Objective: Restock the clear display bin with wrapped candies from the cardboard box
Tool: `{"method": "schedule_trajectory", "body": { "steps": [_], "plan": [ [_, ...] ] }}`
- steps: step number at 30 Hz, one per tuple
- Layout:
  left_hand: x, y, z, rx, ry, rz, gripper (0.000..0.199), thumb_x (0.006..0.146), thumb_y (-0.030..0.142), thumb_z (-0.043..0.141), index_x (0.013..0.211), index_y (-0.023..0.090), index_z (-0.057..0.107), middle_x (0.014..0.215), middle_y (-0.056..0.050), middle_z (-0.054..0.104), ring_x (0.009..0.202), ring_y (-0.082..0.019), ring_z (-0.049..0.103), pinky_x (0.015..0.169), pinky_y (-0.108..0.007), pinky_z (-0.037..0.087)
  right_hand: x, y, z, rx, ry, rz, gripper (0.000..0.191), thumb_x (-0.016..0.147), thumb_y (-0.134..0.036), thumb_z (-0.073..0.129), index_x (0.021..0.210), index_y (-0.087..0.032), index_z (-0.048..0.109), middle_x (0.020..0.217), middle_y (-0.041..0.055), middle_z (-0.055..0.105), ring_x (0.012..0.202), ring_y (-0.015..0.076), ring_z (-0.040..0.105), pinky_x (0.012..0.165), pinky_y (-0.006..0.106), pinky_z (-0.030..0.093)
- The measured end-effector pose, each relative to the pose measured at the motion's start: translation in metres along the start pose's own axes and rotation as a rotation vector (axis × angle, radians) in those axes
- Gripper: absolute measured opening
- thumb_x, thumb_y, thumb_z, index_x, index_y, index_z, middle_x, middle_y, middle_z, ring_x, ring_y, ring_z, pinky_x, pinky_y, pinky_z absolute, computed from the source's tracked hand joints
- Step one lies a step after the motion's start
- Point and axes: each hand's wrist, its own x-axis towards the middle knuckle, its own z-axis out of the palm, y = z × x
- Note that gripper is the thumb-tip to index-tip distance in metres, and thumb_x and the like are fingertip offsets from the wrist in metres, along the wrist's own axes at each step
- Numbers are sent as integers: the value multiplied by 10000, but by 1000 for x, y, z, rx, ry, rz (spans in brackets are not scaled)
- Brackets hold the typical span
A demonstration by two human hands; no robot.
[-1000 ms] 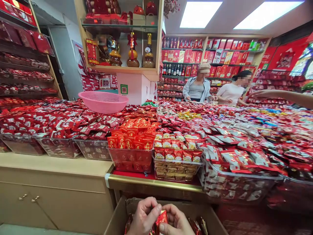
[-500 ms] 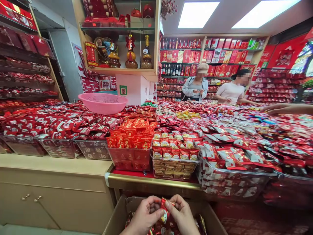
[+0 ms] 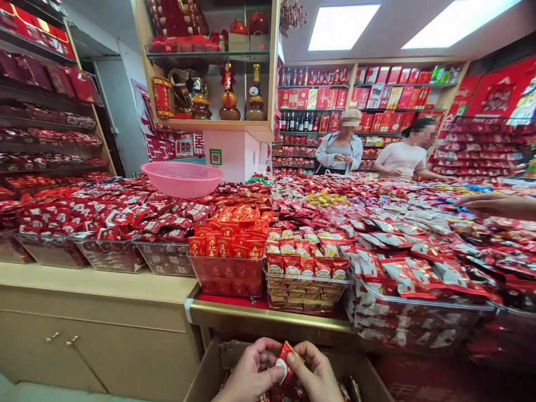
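Observation:
A small red wrapped candy packet (image 3: 285, 355) with a pale patch and gold edge is held upright between my two hands. My left hand (image 3: 253, 373) has its thumb against the packet's left side, with fingers curled behind. Thumb and fingers of my right hand (image 3: 315, 369) pinch it from the right. Both hands are above an open cardboard box (image 3: 200, 373) containing more wrapped packets, partly hidden by my hands. Just beyond stands a clear plastic bin (image 3: 305, 298) stacked with red-and-gold durian packets (image 3: 307, 264).
Clear bins of red packets (image 3: 228, 245) line the counter, whose gold edge (image 3: 268, 314) overhangs the box. A pink basket (image 3: 184, 181) rests on the candies. Two people (image 3: 340, 148) stand at the far side. Another person's hand (image 3: 498, 204) reaches in from the right.
The view has shifted slightly, so the scene sits a little further right and lower. The packet has tilted slightly in my fingers. The other person's hand at right is lower in view.

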Motion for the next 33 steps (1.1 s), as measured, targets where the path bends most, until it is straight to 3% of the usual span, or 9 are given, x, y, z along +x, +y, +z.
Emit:
{"method": "schedule_trajectory", "body": {
  "steps": [6,11,18,23,29,33],
  "plan": [
    [3,5,-8,-92,124,4,372,576,292,686,874,152,513,658,18,574,576,-83,510,563,-207,375,1,11,6,-12,47,35,371,535,-490,614,524,-183,406,424,-64,387,390,65,300,379,190,240],
    [2,5,-9,-52,115,10,315,566,274,693,811,145,543,679,9,583,624,-98,525,610,-224,392,1,14,9,45,34,9,355,557,-497,596,585,-171,461,463,-44,450,412,70,343,412,193,257],
    [3,1,-10,-155,69,-19,392,593,289,677,915,158,496,683,8,603,595,-91,536,577,-217,394,2,17,5,48,41,-3,342,568,-477,605,558,-161,475,445,-40,459,409,72,348,414,197,248],
    [6,4,-9,-136,140,44,319,607,276,668,856,136,525,592,34,576,526,-66,512,522,-184,372,2,10,5,102,39,67,325,546,-443,641,568,-159,485,431,-47,472,378,62,355,387,183,242],
    [6,17,-1,-325,123,37,406,634,262,647,977,150,462,798,-50,640,713,-152,597,691,-301,449,0,-7,-5,238,49,189,274,550,-354,675,626,-149,510,488,-39,541,411,51,415,418,170,309],
    [4,19,-1,-336,134,34,390,626,203,654,968,137,479,827,-66,644,759,-156,597,719,-296,452,-4,-12,-7,315,48,240,255,555,-310,682,658,-147,516,560,-26,581,474,55,458,474,178,365]
  ]
}}
